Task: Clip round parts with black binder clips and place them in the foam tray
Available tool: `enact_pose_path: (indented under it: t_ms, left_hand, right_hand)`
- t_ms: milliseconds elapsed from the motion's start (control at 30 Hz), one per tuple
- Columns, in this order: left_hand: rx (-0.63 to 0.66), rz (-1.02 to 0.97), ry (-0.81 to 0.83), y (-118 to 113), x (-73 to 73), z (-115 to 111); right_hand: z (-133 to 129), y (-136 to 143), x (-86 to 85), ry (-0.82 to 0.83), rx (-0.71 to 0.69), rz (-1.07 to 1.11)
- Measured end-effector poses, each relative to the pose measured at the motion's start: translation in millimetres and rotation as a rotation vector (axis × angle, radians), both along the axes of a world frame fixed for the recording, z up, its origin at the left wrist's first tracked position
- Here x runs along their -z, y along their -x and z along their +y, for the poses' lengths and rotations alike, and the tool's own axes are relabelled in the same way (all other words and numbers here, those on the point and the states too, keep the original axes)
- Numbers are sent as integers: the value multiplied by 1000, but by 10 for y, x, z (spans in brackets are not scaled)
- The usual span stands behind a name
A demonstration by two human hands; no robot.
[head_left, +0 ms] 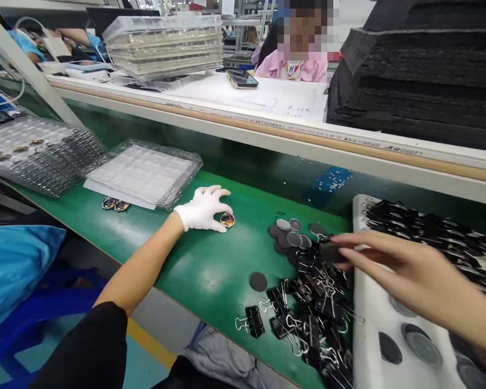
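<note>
My left hand (204,208), in a white glove, rests on the green bench with thumb and forefinger around a small round piece (227,220), shiny with a dark and gold face. My right hand (392,265) is bare and comes in from the right, slightly blurred. Its fingertips pinch a dark round disc (331,252) above a heap of black binder clips (316,302). Beside that heap lies a loose pile of black and grey discs (287,236). One separate black disc (258,281) lies nearer the bench's front edge.
A white tray (360,302) at right holds black parts and discs. Clear plastic trays (146,170) sit at left, near two round shiny pieces (115,203). A shelf (267,129) crosses behind, bearing stacked trays (166,46), a phone (242,79) and black sheets (421,75). A person sits beyond.
</note>
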State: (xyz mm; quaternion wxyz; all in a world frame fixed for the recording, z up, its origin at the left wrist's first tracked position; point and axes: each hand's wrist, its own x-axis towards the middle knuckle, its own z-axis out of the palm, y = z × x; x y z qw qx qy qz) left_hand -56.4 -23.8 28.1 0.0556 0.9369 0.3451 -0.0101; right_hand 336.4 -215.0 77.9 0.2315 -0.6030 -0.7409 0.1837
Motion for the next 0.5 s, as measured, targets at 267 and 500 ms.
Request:
enact_pose_path:
  t_ms: [267, 500]
  left_hand:
    - [11, -120, -105, -422, 195, -242]
    - [-31, -94, -69, -445, 230, -218]
  right_hand:
    - [1112, 1146, 240, 242, -102, 77]
    - [1187, 1241, 494, -59, -482, -172]
